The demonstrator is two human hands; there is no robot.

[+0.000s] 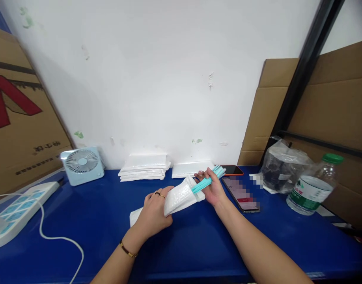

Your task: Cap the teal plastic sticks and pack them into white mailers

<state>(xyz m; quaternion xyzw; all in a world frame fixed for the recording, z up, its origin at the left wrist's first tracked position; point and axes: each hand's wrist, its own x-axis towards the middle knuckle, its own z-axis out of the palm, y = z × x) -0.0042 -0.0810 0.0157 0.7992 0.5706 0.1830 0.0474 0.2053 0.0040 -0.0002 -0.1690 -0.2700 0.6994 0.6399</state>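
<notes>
My left hand [155,213] is closed around a white bubble mailer [181,197], just above the blue table. The mailer's open mouth faces right. In my right hand [213,192] is a bundle of thin teal sticks [204,184], gripped near the middle. One end of the bundle lies at the mouth of the mailer; the other end fans out past my fingers. How deep the sticks reach inside cannot be seen. Behind my hands, a stack of white bubble mailers [144,167] lies against the wall, with a smaller white pile [191,169] to its right.
On the blue table [104,236] stand a light-blue fan [83,163] and a white power strip [24,213] with a cable at left. At right are a phone [240,193], an orange-edged phone [232,170], a bagged item [283,167] and a green-capped bottle [312,189]. Cardboard flanks both sides.
</notes>
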